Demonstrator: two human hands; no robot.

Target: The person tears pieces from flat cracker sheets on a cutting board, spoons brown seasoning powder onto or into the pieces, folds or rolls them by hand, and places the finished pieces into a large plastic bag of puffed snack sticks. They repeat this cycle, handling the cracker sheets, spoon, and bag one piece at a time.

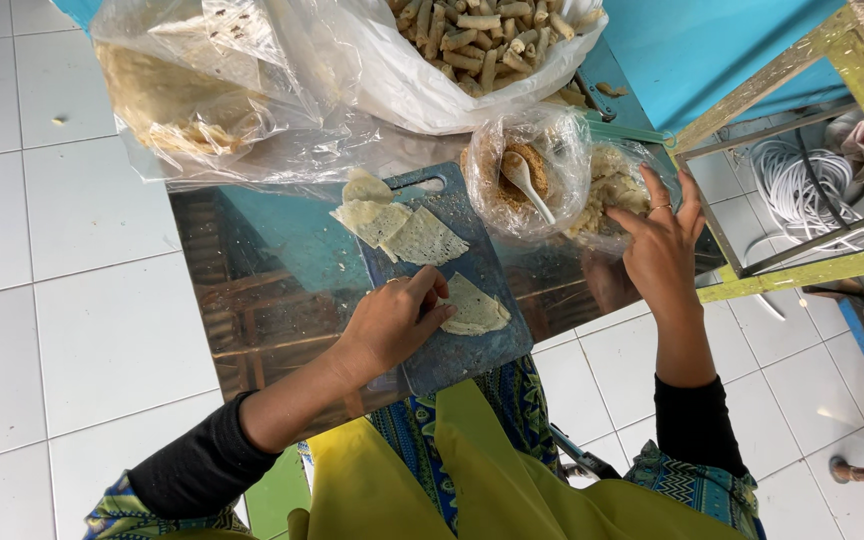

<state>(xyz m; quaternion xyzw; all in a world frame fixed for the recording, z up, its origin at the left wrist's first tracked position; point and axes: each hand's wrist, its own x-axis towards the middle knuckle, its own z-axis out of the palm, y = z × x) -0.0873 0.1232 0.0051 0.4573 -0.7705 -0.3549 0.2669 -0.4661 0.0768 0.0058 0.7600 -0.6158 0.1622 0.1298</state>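
blue board lies on the counter. left hand on the board, fingers pressed together, flat on a folded wrapper. right hand right of the board, fingers spread, reaching into a filling bag.

A wrapper is pressed flat on the blue board by the left hand, fingers spread over its edge. More wrappers are laid at the board's far end. The right hand is set, fingers open, in a clear bag of filling. Beside it, a white spoon is stood in a bag of crumbs. Rolled pieces are heaped in a large bag on the bench.
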